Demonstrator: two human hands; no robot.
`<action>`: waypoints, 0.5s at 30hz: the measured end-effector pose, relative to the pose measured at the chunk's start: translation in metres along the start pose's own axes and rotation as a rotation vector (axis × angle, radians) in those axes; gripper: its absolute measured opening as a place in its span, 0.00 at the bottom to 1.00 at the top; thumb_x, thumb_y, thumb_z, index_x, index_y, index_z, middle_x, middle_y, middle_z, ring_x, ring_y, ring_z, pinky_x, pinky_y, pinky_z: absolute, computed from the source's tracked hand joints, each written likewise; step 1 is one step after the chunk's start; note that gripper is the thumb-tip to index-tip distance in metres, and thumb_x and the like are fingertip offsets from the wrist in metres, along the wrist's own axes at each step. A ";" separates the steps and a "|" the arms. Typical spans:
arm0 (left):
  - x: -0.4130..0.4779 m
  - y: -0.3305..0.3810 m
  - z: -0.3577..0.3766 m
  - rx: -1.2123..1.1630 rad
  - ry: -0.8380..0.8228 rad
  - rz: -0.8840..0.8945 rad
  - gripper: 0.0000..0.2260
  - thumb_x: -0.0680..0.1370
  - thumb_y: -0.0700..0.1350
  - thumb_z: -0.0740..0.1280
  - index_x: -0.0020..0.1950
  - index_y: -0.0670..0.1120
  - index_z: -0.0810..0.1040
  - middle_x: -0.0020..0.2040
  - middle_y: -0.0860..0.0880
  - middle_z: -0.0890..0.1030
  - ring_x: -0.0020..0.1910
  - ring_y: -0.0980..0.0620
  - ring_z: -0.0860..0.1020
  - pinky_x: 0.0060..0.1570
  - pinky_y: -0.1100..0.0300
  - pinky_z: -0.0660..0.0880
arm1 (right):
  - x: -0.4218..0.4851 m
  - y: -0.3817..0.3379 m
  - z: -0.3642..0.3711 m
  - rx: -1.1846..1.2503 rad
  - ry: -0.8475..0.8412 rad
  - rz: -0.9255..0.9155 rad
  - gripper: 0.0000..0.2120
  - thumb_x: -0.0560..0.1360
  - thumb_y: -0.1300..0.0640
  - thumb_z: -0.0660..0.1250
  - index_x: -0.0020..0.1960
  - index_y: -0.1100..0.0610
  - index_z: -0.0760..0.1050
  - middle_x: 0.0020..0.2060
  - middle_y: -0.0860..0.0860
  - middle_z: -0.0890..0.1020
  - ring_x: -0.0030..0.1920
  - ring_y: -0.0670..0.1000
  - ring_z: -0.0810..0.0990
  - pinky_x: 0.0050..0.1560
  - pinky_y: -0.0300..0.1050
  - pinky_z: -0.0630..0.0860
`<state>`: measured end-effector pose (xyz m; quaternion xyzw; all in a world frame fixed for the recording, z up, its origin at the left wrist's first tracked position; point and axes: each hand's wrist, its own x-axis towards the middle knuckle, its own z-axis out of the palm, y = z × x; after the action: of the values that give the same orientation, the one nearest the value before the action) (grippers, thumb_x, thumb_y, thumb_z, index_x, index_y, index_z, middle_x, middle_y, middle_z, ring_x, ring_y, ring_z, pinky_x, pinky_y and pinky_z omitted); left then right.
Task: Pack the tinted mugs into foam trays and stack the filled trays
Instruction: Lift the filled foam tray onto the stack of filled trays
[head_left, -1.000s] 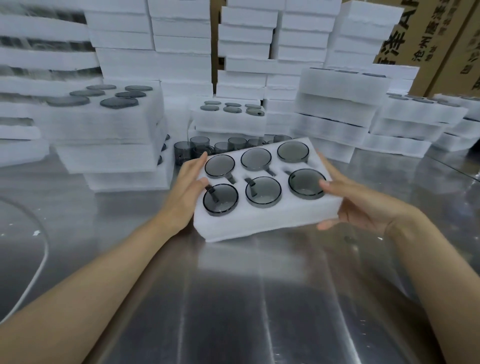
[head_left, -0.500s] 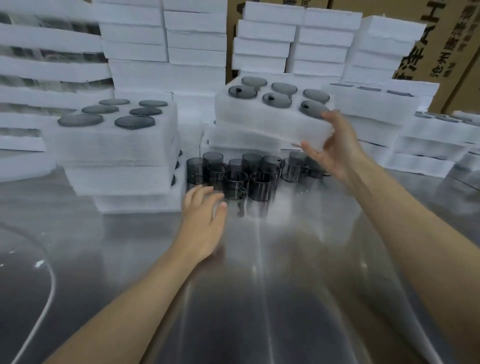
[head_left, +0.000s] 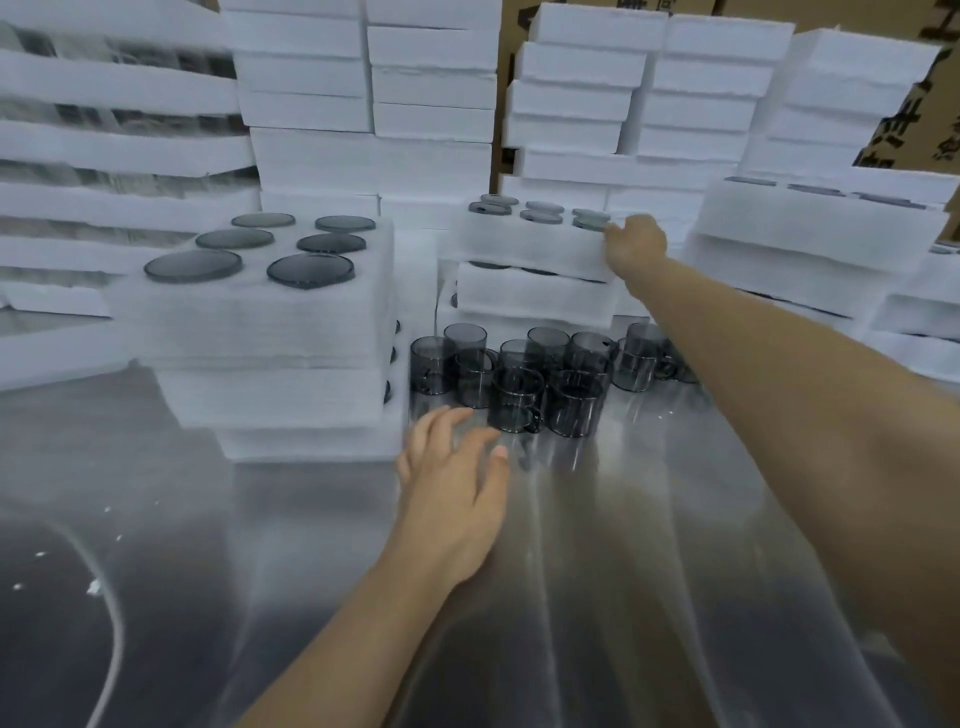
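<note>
The filled foam tray (head_left: 530, 244) is seen lying on another filled tray (head_left: 535, 293). Its long axis runs left to right across the view, behind and above the loose tinted mugs (head_left: 519, 397). The right hand (head_left: 636, 244) is laid against the tray's right end; whether its fingers are curled over the edge or merely pressed flat cannot be told through the blur. The left hand (head_left: 452, 493) is held open and empty, fingers spread, low over the steel table (head_left: 623, 571). The nearest mugs are just beyond its fingertips, so it is judged the nearer hand for the next pick. The mugs are stood upright in a tight cluster. A stack of filled trays (head_left: 270, 312) is ranged just to their left, with taller foam stacks (head_left: 431, 78) and cardboard cartons (head_left: 924, 130) behind.
</note>
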<state>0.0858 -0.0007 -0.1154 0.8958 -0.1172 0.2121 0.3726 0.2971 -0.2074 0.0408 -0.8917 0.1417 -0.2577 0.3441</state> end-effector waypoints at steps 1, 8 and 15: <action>0.000 0.000 0.000 0.009 -0.008 -0.002 0.24 0.76 0.57 0.49 0.62 0.51 0.77 0.70 0.53 0.67 0.73 0.58 0.54 0.70 0.58 0.49 | -0.005 -0.007 0.003 -0.085 0.119 -0.116 0.13 0.80 0.62 0.57 0.64 0.61 0.70 0.61 0.59 0.74 0.62 0.60 0.71 0.58 0.50 0.69; -0.002 0.002 0.000 0.017 -0.020 0.011 0.23 0.77 0.56 0.48 0.58 0.51 0.78 0.70 0.54 0.67 0.71 0.61 0.53 0.68 0.61 0.47 | -0.070 -0.077 0.071 -0.099 -0.439 -0.794 0.22 0.80 0.70 0.54 0.73 0.62 0.66 0.70 0.58 0.70 0.63 0.55 0.74 0.62 0.39 0.68; -0.001 0.001 0.001 -0.001 -0.030 -0.009 0.27 0.76 0.59 0.44 0.58 0.52 0.78 0.69 0.55 0.66 0.73 0.58 0.52 0.67 0.61 0.50 | -0.076 -0.095 0.127 -0.310 -0.712 -0.692 0.33 0.79 0.68 0.56 0.79 0.56 0.46 0.77 0.57 0.53 0.75 0.57 0.58 0.72 0.47 0.60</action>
<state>0.0845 -0.0020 -0.1161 0.8993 -0.1185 0.1970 0.3721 0.3119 -0.0374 -0.0015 -0.9592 -0.2508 -0.0129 0.1296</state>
